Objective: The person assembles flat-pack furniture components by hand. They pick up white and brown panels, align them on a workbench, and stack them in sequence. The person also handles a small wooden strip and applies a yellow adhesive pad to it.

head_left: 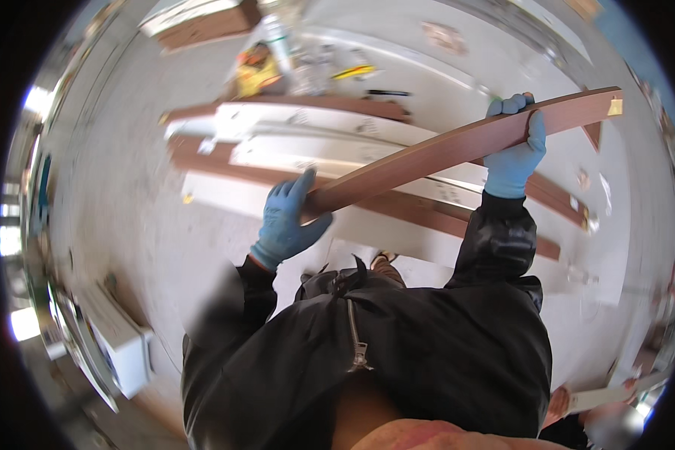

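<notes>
A long reddish-brown wooden board (427, 157) hangs at a slant over the table, its right end higher in the picture. My right hand (514, 146), in a light blue glove, grips it toward that end, with fingers over the far edge and the thumb across the face. At the board's left end is my left hand (283, 221), also gloved. Its thumb and fingers stand apart, with the board's end in the gap between them; whether they touch it I cannot tell. Below lie several white boards (300, 124) and brown boards (427, 214), side by side.
Behind the boards stand a yellow-and-orange item (259, 73) and a clear bottle (276, 37), near a yellow cutter-like tool (354, 72) and a black pen-like stick (389, 93). A brown-and-white stack (202, 24) lies at far left. Another person's hand (559, 403) shows at lower right.
</notes>
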`<action>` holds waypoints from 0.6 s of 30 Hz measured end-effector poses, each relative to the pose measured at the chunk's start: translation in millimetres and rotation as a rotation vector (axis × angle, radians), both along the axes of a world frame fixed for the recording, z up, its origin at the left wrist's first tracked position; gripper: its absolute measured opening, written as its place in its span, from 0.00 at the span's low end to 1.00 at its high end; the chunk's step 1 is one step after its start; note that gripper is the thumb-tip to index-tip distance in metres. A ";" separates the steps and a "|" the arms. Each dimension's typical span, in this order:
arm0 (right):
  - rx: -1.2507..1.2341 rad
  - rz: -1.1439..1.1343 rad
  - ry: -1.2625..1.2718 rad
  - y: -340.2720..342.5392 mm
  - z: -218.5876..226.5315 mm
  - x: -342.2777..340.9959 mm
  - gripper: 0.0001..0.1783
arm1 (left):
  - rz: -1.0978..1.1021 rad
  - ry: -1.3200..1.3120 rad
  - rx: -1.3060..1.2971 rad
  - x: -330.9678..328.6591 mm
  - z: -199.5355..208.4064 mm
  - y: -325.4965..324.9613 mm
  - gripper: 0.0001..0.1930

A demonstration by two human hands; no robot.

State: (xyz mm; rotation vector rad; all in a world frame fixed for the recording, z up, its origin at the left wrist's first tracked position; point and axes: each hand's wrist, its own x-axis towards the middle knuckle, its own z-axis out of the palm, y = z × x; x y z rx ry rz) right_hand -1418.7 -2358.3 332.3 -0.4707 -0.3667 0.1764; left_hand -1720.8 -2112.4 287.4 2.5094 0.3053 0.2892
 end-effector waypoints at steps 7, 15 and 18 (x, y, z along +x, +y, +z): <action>-0.232 0.429 0.195 293.1 -1.9 -267.6 0.19 | 0.251 -0.428 0.278 -146.6 22.3 112.3 0.46; -0.532 0.592 0.109 486.2 5.5 -401.3 0.24 | 0.752 0.098 -0.315 -471.4 -191.0 153.2 0.52; -0.402 0.745 0.044 565.4 -9.5 -421.1 0.24 | 0.789 0.961 -0.354 -575.0 -253.6 160.7 0.45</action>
